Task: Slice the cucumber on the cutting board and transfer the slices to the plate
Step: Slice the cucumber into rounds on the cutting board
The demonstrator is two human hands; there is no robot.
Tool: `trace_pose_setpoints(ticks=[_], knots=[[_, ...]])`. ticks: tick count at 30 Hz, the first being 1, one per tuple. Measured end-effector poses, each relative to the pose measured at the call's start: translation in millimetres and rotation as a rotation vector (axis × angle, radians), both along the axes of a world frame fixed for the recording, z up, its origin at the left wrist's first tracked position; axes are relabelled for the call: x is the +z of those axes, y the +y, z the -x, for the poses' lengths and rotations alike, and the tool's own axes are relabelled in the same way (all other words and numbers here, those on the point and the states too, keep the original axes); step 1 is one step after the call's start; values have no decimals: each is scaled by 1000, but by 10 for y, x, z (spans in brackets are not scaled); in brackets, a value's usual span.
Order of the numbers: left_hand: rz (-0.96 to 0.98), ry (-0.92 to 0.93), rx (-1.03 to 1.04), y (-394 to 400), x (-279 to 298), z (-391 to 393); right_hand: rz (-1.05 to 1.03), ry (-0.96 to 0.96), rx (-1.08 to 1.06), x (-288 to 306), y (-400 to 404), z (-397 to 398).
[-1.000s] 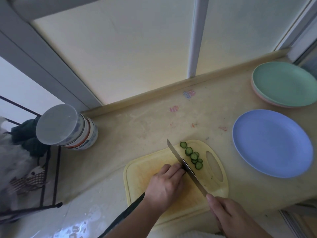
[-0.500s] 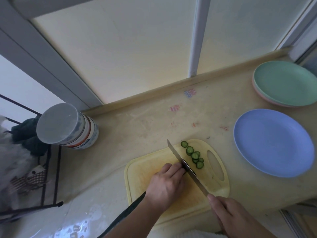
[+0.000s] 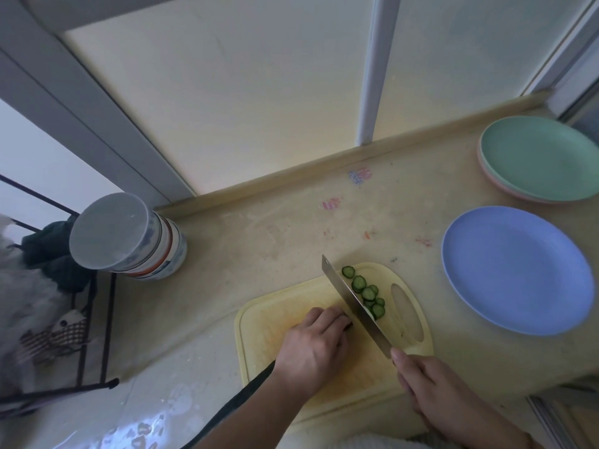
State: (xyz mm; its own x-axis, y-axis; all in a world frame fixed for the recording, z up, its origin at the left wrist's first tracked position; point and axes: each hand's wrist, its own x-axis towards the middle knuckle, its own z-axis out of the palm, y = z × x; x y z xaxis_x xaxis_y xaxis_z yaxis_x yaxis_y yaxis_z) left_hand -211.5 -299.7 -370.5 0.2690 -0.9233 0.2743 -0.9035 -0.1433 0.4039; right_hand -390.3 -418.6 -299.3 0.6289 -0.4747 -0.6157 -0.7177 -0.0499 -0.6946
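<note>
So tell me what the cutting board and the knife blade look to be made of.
Cutting board: probably plastic, going by its matte pale yellow, moulded rim groove and cut-out handle slot. Knife blade: looks like steel, grey with a dull sheen.

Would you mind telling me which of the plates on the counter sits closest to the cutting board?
The blue plate, lying alone just right of the cutting board; the green plate is stacked on another farther back by the wall.

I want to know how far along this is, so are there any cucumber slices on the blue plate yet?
No, the blue plate is bare; the cucumber slices all lie on the cutting board.
</note>
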Motion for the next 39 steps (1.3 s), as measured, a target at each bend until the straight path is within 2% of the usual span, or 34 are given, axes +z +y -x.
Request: trace_pose_setpoints(ticks=[13,25,29,32,36,39], knots=[[-7,28,-11,13,-21,-16,-6,22,6,62,111,69],[21,6,-2,6,-19,-1,28,-4,61,-134,77,-42],[54,-5,26,-4,24,30,-76,-26,30,-45,-31,-15],[147,36,0,16,57,29,-135,-17,39,73,-96,32],[288,109,-122,76,91,-29,142,-5,150,149,-158,113],[330,90,-163,133,99,-49,383,86,264,164,-180,123]])
